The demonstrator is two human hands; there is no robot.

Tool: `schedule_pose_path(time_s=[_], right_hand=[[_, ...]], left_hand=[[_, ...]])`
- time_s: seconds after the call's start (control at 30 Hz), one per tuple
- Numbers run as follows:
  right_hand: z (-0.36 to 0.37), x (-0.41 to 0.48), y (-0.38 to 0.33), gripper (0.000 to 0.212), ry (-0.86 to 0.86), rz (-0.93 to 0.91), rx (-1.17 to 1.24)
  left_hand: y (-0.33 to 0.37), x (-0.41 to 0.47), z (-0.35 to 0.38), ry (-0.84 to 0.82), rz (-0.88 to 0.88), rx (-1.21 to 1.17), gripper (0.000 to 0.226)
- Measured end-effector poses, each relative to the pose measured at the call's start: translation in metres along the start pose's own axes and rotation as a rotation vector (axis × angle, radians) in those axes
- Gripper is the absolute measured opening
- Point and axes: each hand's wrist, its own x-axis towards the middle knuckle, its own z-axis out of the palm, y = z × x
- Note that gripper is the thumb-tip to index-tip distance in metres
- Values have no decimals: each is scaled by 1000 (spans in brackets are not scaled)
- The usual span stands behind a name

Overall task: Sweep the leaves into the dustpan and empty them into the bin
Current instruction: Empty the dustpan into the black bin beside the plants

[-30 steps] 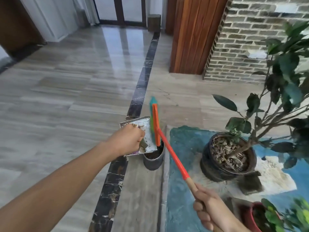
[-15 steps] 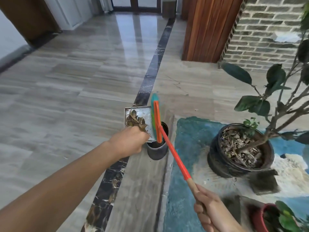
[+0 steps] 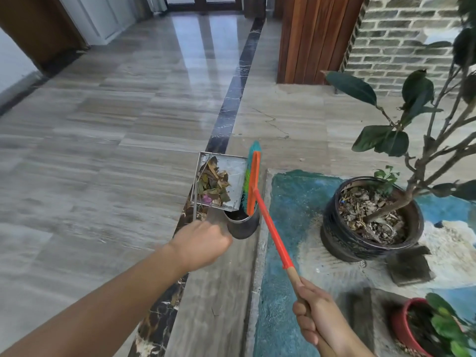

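A metal dustpan (image 3: 237, 173) hangs over a small dark round bin (image 3: 243, 224), its tray facing me with a heap of dry brown leaves (image 3: 212, 182) on its left side. My left hand (image 3: 201, 243) is shut on the dustpan's thin metal handle (image 3: 195, 202), just below the pan. My right hand (image 3: 318, 320) grips the wooden end of a broom with an orange stick (image 3: 273, 235). The orange broom head with green and blue bristles (image 3: 251, 181) stands on edge against the dustpan's right side, above the bin.
A large dark pot with a leafy shrub (image 3: 371, 220) stands to the right on a blue and white painted slab (image 3: 291, 202). A red pot with a green plant (image 3: 422, 328) is at the bottom right. A brick wall (image 3: 401, 45) and wooden panel (image 3: 316, 39) lie beyond.
The dustpan has tipped from lying under my hand to facing me, so the leaves now show in full. My left hand has slid down to the handle. The view has shifted slightly.
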Motion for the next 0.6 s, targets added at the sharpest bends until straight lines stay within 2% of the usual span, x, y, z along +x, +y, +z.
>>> schedule_pose_path(time_s=[0.13, 0.27, 0.4, 0.6], right_hand=[[4, 2, -1, 35, 13, 2, -1], [5, 3, 1, 33, 35, 10, 23], [5, 4, 8, 31, 51, 29, 20], [5, 6, 17, 27, 80, 64, 34]], left_hand=[[32, -1, 26, -92, 77, 38, 29], [53, -7, 44, -109, 152, 33, 23], [62, -9, 55, -79, 122, 24, 31], [66, -9, 58, -92, 123, 47, 31]])
